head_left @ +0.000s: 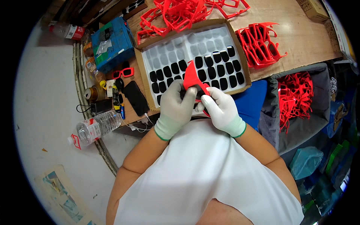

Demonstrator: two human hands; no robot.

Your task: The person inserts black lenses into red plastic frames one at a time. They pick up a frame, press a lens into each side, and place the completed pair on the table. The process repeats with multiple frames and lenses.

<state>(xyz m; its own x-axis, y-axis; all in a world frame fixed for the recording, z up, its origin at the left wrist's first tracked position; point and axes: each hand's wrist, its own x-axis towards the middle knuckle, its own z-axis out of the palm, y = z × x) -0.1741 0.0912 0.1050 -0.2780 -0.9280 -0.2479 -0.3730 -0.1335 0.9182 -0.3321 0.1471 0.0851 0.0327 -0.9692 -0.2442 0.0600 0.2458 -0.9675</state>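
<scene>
Both my hands wear whitish work gloves with green cuffs and hold one red sunglasses frame (pixel 192 76) between them. My left hand (pixel 176 103) pinches its left side, thumb up at the front. On the other side, my right hand (pixel 221 107) grips it with thumb and fingers closed. A dark lens (pixel 203 89) shows in the frame between my hands; whether it is fully seated I cannot tell. Directly beyond lies a shallow cardboard box (pixel 243 90), lined with white sheet and holding rows of black lenses (pixel 211 72). The frame overlaps the box's near part.
Red frames (pixel 176 15) pile behind the box, and stacked red sunglasses (pixel 260 45) sit right of it. A grey fabric bin (pixel 268 116) holds more red frames. At left are a blue box (pixel 112 44), a black phone (pixel 135 98) and a plastic bottle (pixel 95 128).
</scene>
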